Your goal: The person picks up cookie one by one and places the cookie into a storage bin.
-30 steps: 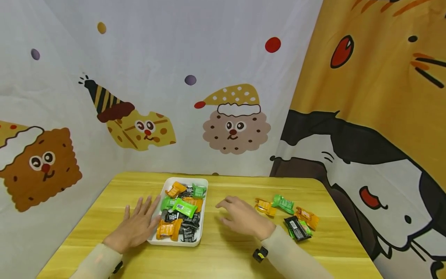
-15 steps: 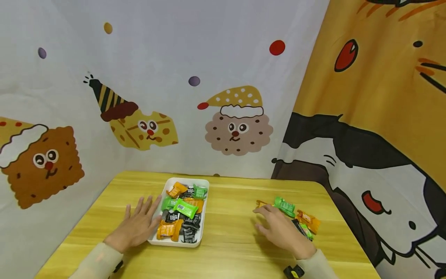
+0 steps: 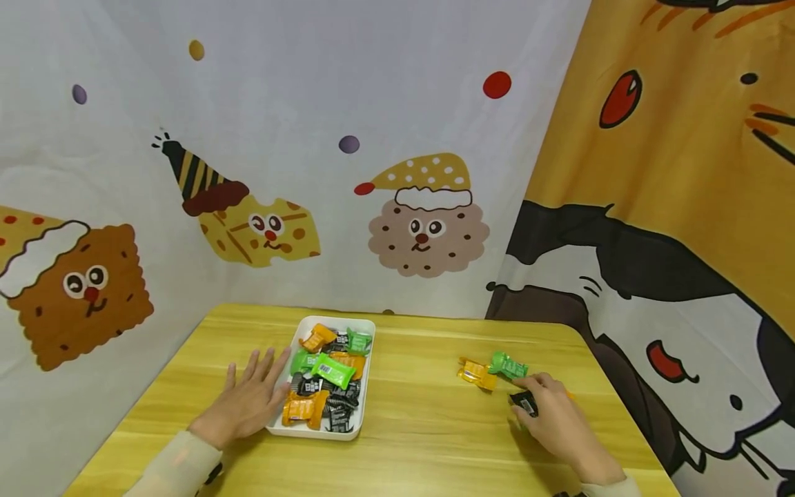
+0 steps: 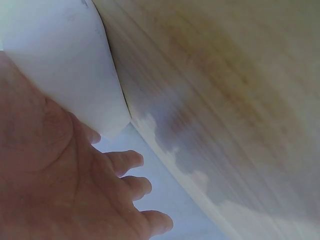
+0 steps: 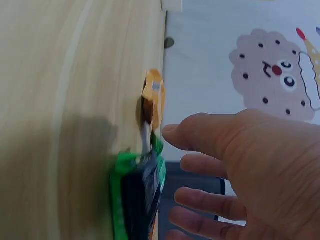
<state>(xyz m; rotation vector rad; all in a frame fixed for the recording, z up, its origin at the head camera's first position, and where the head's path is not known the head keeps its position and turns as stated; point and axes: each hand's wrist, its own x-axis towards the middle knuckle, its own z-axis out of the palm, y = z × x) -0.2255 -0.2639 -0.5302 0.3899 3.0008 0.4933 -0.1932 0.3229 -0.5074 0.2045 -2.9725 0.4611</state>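
Note:
At the left side of a white tray [image 3: 364,407], my left hand [image 3: 239,407] lies with its fingers spread, thumb and palm right at the tray's wall. In the left wrist view, the left hand's palm [image 4: 45,165] borders the white tray side [image 4: 85,65]. To the right, my right hand [image 3: 559,421] reaches over a black wrapped packet [image 3: 525,402], covering part of it. The right wrist view shows that packet [image 5: 137,200] lying on a green wrapped packet [image 5: 117,195], with the right thumb [image 5: 195,132] and fingers apart from both.
Several orange, green and black wrapped packets fill the tray, a bright green packet [image 3: 333,371] on top. Left of the right hand lie an orange packet [image 3: 477,373] and a green packet [image 3: 508,366]. A printed cloth [image 3: 279,103] hangs behind the wooden table [image 3: 422,428].
My right hand has moved rightward from near the tray, past the orange packet, to the black packet. The left hand has stayed beside the tray. The head view has shifted slightly.

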